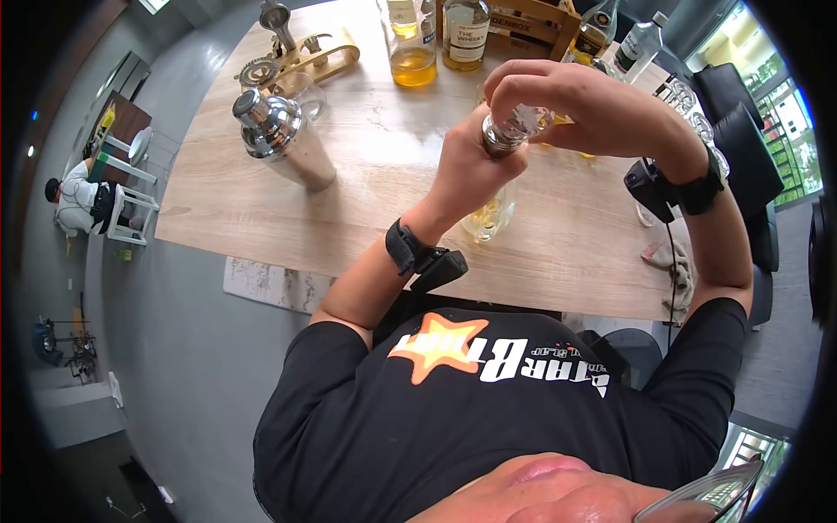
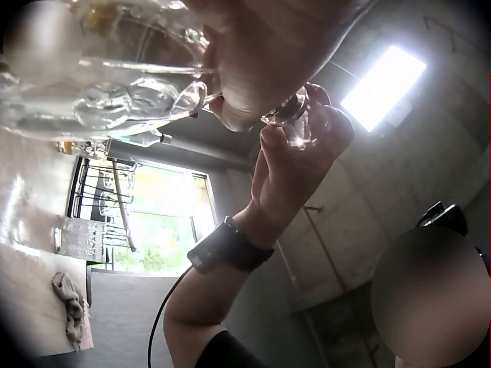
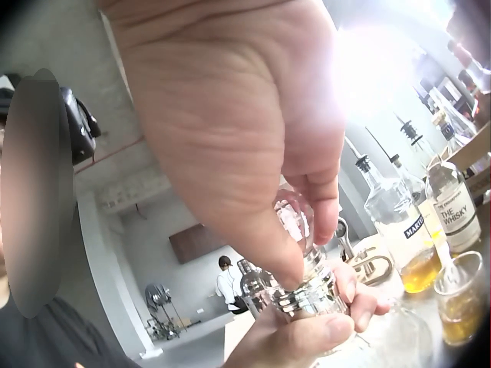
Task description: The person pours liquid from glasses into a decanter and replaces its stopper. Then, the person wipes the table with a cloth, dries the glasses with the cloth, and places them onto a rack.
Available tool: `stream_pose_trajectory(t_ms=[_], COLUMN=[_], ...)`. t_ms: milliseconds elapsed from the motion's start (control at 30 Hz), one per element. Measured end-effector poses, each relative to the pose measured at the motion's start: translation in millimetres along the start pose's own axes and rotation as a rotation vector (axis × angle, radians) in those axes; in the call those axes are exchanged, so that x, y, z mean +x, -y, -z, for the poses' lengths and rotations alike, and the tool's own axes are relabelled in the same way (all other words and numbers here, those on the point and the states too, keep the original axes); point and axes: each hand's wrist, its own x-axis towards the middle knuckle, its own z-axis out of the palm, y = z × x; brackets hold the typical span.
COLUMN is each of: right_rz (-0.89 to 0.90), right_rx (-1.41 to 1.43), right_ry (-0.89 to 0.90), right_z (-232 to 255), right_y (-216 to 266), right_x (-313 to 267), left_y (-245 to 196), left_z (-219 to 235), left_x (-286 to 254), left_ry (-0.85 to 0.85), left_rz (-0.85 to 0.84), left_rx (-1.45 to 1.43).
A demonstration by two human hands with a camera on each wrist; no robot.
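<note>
A clear glass decanter (image 1: 488, 218) stands upright over the near middle of the wooden table. My left hand (image 1: 475, 170) grips it around the neck, just under a shiny silver-coloured collar (image 3: 311, 300). My right hand (image 1: 588, 109) arches over the top. In the right wrist view its thumb and fingers pinch a faceted clear glass stopper (image 3: 295, 216) right at the collar. The decanter's rounded body (image 2: 115, 100) fills the upper left of the left wrist view. The left fingers hide most of the neck.
Left of the hands stands a metal cocktail shaker (image 1: 288, 144), with an empty glass (image 1: 307, 98) and a bar tool stand (image 1: 327, 65) behind it. A bottle with amber liquid (image 1: 412, 65), a whisky bottle (image 1: 465, 35) and a wooden crate (image 1: 523, 26) are farther back. A cloth (image 1: 676, 270) lies at right.
</note>
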Motion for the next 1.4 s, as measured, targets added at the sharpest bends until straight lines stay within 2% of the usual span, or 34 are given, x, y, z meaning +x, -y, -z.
stream_pose_trajectory(t_ms=[133,200,267,367,400,467,500,533,600,667,733,800,967,1033,1167,1233,1400], right_rz=[-0.147,-0.121,-0.089,-0.204,-0.208,-0.27,-0.361,-0.461,-0.602,-0.73,-0.756,-0.868,-0.915,-0.957,-0.978,-0.954,-0.939], right_rx=[0.007,0.004,0.0,-0.049,-0.05,0.2,0.185,0.413,0.673,0.772,0.744,0.699,0.606,0.674,0.633,0.427,0.383], right_ry=[-0.018,-0.074,-0.129,-0.479,-0.482,-0.64,-0.572,-0.601,-0.639,-0.689,-0.711,-0.719,-0.735,-0.747,-0.763,-0.7,-0.62], right_z=[-4.7,-9.6,-8.5,-13.5,-23.8,-46.2,-59.7,-76.3,-109.9,-129.7,-148.4,-163.2,-188.8,-192.7,-190.8,-187.2,-181.9], right_y=[5.1,3.7,-0.8,-8.2,-7.7,-9.4,-17.3,-17.0,-22.0,-11.9,-14.4,-21.1,-35.5,-35.0,-30.2,-26.3,-23.8], right_x=[-7.4,-13.2,-22.2,-41.6,-48.5,-68.1,-86.6,-98.8,-125.0,-136.9,-154.2,-171.0,-202.3,-205.8,-203.5,-199.7,-197.2], left_y=[4.6,5.5,4.5,4.4,3.9,3.4,2.7,1.8,2.4,5.0,6.8,7.9,9.8,9.0,7.3,6.3,6.9], left_z=[-3.7,-4.4,-1.0,-2.4,-2.8,-5.0,-5.7,-5.8,-7.0,-8.3,-7.9,-7.4,-7.6,-7.6,-7.3,-8.3,-7.4], left_x=[1.5,-0.7,-2.2,-3.4,-3.0,-1.5,-0.7,-0.9,-0.8,-0.2,-1.6,-1.7,-2.4,-3.0,-3.4,-3.2,-3.3], left_ry=[-0.028,-0.056,-0.063,-0.092,-0.087,-0.083,-0.077,-0.084,-0.081,-0.114,-0.1,-0.095,-0.093,-0.099,-0.093,-0.099,-0.086], left_rz=[-0.05,-0.067,-0.015,-0.072,-0.072,-0.062,-0.066,-0.07,-0.065,-0.066,-0.063,-0.06,-0.032,-0.029,-0.023,-0.028,-0.032], left_rx=[0.005,0.017,0.048,0.053,0.051,0.094,0.086,0.092,0.081,0.099,0.069,0.059,0.034,0.049,0.046,0.034,0.038])
